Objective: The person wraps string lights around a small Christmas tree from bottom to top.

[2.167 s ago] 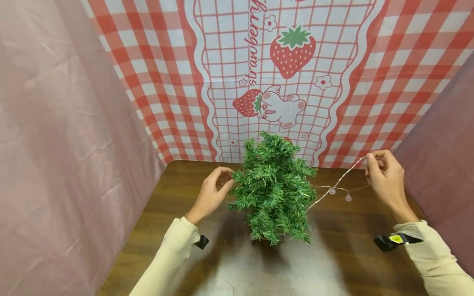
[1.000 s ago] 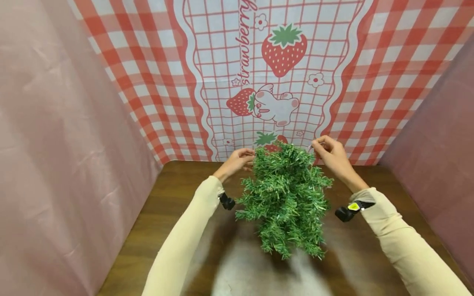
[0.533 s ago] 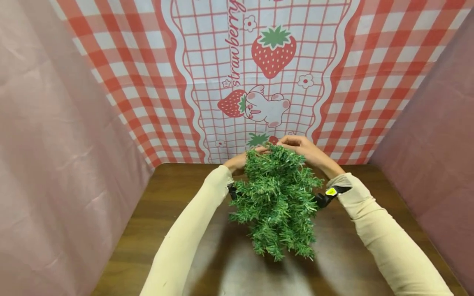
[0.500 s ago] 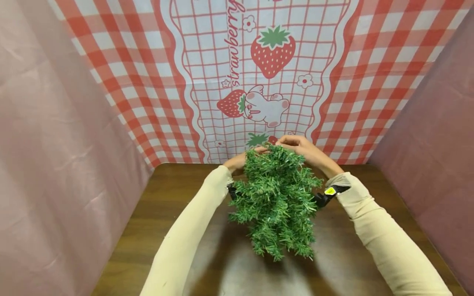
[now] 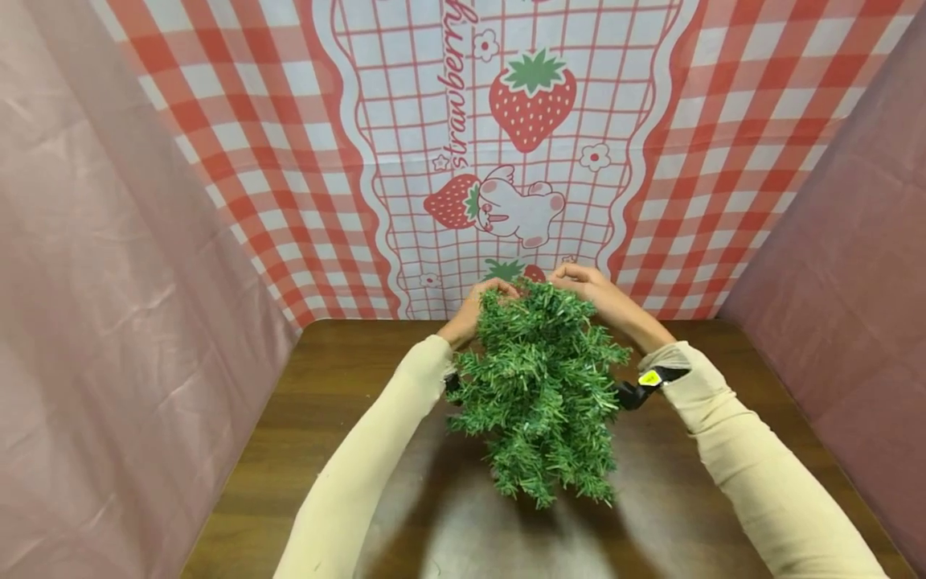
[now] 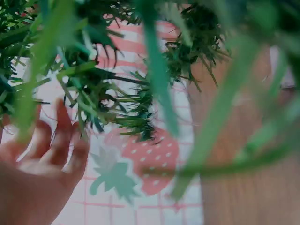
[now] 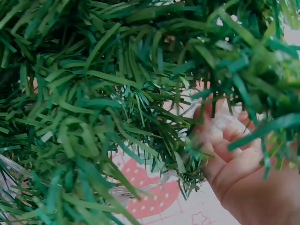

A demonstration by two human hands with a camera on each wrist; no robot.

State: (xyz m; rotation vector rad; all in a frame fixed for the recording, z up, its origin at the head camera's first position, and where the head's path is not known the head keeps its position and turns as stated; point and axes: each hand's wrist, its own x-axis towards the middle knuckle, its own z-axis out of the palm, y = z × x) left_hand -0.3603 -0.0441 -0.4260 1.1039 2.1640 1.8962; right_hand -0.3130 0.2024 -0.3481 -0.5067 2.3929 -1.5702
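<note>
A small green artificial Christmas tree (image 5: 542, 394) stands on the table between both hands. Behind its upper left side is my left hand (image 5: 466, 314); in the left wrist view its fingers (image 6: 58, 140) are loosely bent and spread by the branches, some tips hidden, nothing visible between them. My right hand (image 5: 608, 304) is behind the top right of the tree. In the right wrist view, its curled fingers (image 7: 234, 161) pinch a clear, whitish part of the string lights (image 7: 124, 191), whose pale wire runs through the branches. Foliage covers most of the string.
The tree stands on a brown wooden table (image 5: 304, 418). A red-and-white checked strawberry cloth (image 5: 535, 193) hangs right behind the hands. Pink curtains (image 5: 130, 322) close off both sides.
The right hand carried the string lights from the far right to behind the treetop. The left hand moved up behind the tree; lately its fingers have drawn back and bent, the right shifting slightly right.
</note>
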